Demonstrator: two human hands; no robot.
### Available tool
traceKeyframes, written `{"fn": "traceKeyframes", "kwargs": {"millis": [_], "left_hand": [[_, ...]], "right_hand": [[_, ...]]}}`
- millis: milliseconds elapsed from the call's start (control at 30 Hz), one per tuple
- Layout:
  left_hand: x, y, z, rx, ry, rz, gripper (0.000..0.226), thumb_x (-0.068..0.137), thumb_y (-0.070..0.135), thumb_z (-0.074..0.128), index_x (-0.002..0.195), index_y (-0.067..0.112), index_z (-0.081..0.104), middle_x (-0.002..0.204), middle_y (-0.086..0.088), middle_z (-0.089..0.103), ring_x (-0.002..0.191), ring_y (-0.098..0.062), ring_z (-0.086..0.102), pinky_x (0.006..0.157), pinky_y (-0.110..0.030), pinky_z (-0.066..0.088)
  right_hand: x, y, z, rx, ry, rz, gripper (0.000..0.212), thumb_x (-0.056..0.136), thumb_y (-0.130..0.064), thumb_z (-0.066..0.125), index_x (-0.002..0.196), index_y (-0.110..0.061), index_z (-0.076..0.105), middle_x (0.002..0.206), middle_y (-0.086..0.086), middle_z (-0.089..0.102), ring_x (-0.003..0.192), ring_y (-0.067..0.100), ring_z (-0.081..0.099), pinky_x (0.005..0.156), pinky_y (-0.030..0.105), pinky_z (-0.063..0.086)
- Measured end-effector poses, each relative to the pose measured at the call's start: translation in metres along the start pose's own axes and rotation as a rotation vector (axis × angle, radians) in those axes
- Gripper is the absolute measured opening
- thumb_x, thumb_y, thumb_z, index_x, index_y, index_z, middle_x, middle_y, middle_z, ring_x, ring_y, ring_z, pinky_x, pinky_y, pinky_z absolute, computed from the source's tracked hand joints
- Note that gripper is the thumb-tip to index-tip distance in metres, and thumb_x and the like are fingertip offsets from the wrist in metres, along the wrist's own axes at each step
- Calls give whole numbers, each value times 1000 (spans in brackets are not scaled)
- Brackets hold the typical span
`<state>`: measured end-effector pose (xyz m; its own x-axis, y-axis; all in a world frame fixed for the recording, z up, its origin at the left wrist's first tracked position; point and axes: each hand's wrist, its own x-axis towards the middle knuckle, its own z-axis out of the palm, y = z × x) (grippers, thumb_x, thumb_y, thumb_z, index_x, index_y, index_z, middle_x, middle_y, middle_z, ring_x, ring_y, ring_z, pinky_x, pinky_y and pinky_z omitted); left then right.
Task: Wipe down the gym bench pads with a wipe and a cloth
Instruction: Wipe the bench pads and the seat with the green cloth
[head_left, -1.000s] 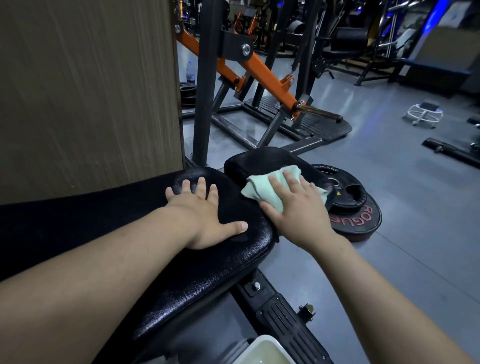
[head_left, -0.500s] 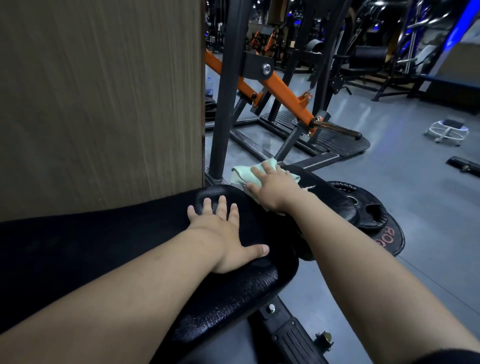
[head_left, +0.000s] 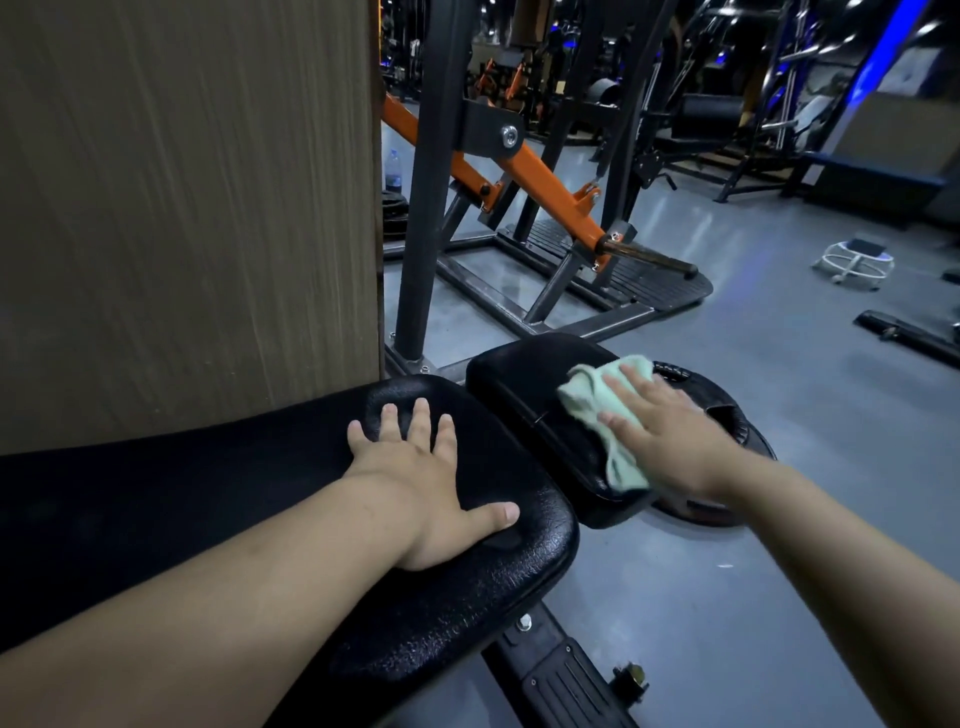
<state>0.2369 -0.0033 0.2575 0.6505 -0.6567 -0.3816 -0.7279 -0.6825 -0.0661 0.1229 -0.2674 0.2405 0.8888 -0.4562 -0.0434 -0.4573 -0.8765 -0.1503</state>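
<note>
The left hand (head_left: 431, 483) is resting flat on the long pad (head_left: 208, 493), seemingly bracing, while the right hand (head_left: 670, 436), fingers straight, is pressing the cloth (head_left: 592, 410) onto the small pad (head_left: 519, 395).

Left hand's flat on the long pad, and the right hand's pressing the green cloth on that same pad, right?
Not the same pad: the head view shows the right hand pressing the green cloth on the smaller pad. The left hand lies flat on the long pad.

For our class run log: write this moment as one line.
left hand: flat on long pad | right hand: presses cloth on small pad | step: wiping small pad
</note>
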Motion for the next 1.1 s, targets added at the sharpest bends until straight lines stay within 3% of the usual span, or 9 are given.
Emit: {"fn": "traceKeyframes", "kwargs": {"millis": [100, 233, 500, 633, 767, 867, 967, 1100], "left_hand": [[0, 1, 0, -1, -1, 2, 114, 78, 91, 17, 155, 15, -17, 162, -13, -25, 149, -41, -17, 119, -63, -1], [1, 1, -1, -11, -1, 7, 114, 78, 90, 18, 155, 14, -17, 162, -14, -25, 149, -42, -17, 118, -64, -2], [1, 2, 1, -26, 16, 3, 115, 77, 91, 18, 156, 14, -15, 162, -14, -23, 149, -42, -16, 118, -65, -1], [-1, -4, 0, -110, 30, 18, 119, 74, 93, 25, 157, 17, -11, 164, -11, -20, 150, -39, -14, 118, -64, -2], [-5, -16, -2, -257, 64, 77, 119, 73, 90, 43, 159, 20, 1, 166, -7, -11, 152, -32, -10, 121, -59, -2], [-14, -35, -6, -422, 106, 128, 106, 78, 79, 54, 159, 23, 14, 167, -2, -3, 153, -21, -3, 123, -50, 3], [-29, -58, 2, -378, 186, 110, 96, 85, 69, 53, 159, 25, 12, 167, -3, -2, 153, -21, -6, 123, -51, -1], [-51, -89, 18, -252, 175, -26, 102, 79, 85, 40, 158, 34, 1, 166, 1, -12, 151, -30, -15, 120, -57, -8]], "right_hand": [[48, 16, -8, 66, -24, 139, 69, 97, -62, 29, 157, -32, 10, 166, 2, 5, 152, 25, 5, 122, 43, 9], [63, 10, -7, 56, -11, 152, 71, 97, -63, 28, 157, -30, 10, 166, 3, 5, 152, 27, 4, 122, 44, 9], [-18, -19, 8, 52, 107, -131, 62, 98, -61, 21, 154, -36, 22, 162, -16, 12, 151, 11, 5, 122, 36, 3], [-50, -41, 21, 253, 200, -218, 62, 94, -61, 21, 147, -36, 41, 151, -27, 28, 146, -2, 15, 122, 31, 5], [-63, -69, 13, 601, 47, -205, 35, 106, -43, 30, 137, -46, 44, 148, -29, 30, 141, -17, 12, 122, 31, -1], [-72, -94, 19, 430, -89, -381, 44, 103, -52, 25, 145, -47, 37, 155, -33, 18, 145, -11, -5, 120, 32, -13], [-76, -112, 26, 84, -84, -422, 55, 96, -64, 15, 150, -53, 11, 159, -30, -8, 145, 1, -24, 119, 37, -16], [-56, -135, 18, -64, -145, -410, 64, 93, -67, 13, 152, -49, -1, 160, -21, -19, 146, 12, -27, 120, 45, -14]]}}
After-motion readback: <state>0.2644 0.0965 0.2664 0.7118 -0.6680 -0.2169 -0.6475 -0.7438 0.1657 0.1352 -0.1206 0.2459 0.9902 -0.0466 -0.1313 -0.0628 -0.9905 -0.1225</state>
